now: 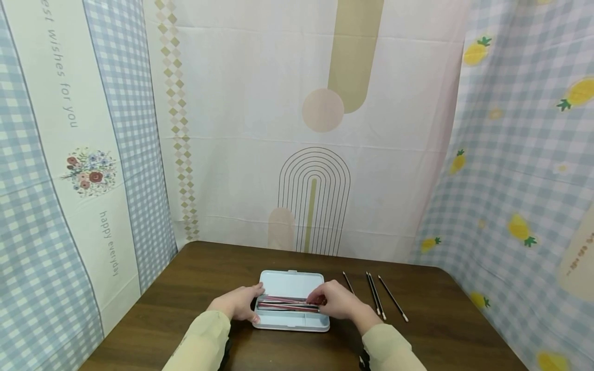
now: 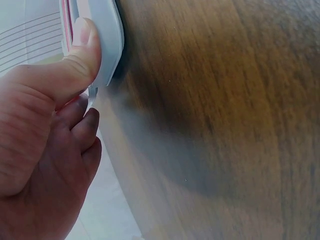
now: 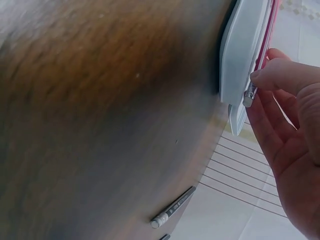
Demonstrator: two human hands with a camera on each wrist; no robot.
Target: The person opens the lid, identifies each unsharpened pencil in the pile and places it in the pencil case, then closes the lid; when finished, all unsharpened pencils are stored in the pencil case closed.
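Observation:
A light blue pencil case point(image 1: 292, 284) lies open and flat on the table, its lid folded away from me. Several pencils point(image 1: 278, 305) lie lengthwise in it, some of them red or pink. With thumb and fingers my left hand point(image 1: 238, 303) grips the case's left end; in the left wrist view the thumb point(image 2: 82, 47) presses on its rim. My right hand point(image 1: 341, 300) is over the case's right end. In the right wrist view its thumb and fingers pinch a pinkish-red pencil point(image 3: 250, 93) near the silver ferrule and white eraser.
Right of the case, several dark pencils point(image 1: 393, 298) lie on the brown wooden table point(image 1: 195, 278), one partly behind my right hand. Patterned cloths point(image 1: 232, 129) hang behind the table and along both sides.

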